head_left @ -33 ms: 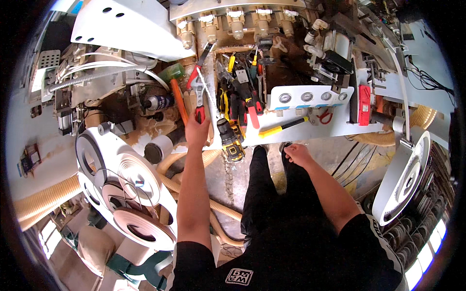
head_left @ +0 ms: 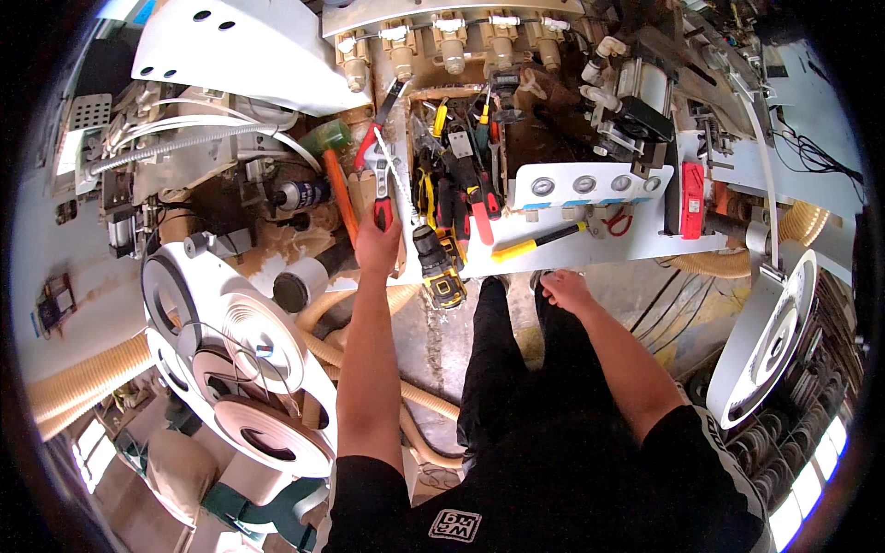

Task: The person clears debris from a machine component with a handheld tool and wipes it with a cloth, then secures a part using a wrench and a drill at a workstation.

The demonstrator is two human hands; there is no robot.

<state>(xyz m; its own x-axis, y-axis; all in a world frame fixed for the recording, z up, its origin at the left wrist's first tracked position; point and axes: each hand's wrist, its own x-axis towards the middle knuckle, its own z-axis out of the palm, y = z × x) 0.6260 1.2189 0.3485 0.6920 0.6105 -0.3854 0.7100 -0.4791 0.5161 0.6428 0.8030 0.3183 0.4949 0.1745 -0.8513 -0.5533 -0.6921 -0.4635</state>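
My left hand (head_left: 377, 249) is closed around the red-and-black handle of an adjustable wrench (head_left: 382, 178), whose metal jaw points away from me. A long red tool (head_left: 367, 147) lies just beyond the jaw. To the left is a mallet (head_left: 340, 189) with an orange handle and green head. Right of my left hand, a yellow-and-black cordless drill (head_left: 441, 269) rests at the bench edge. Behind the drill, pliers and screwdrivers crowd an open tool compartment (head_left: 502, 152). My right hand (head_left: 565, 289) hangs above my thigh, fingers curled in, with nothing showing in it.
A yellow-and-black handled tool (head_left: 539, 241) lies on the white machine edge, below a panel with round gauges (head_left: 595, 187). Reels of banding (head_left: 265, 341) stand at left. A white disc (head_left: 768, 341) is at right. Hoses (head_left: 429, 402) run across the floor.
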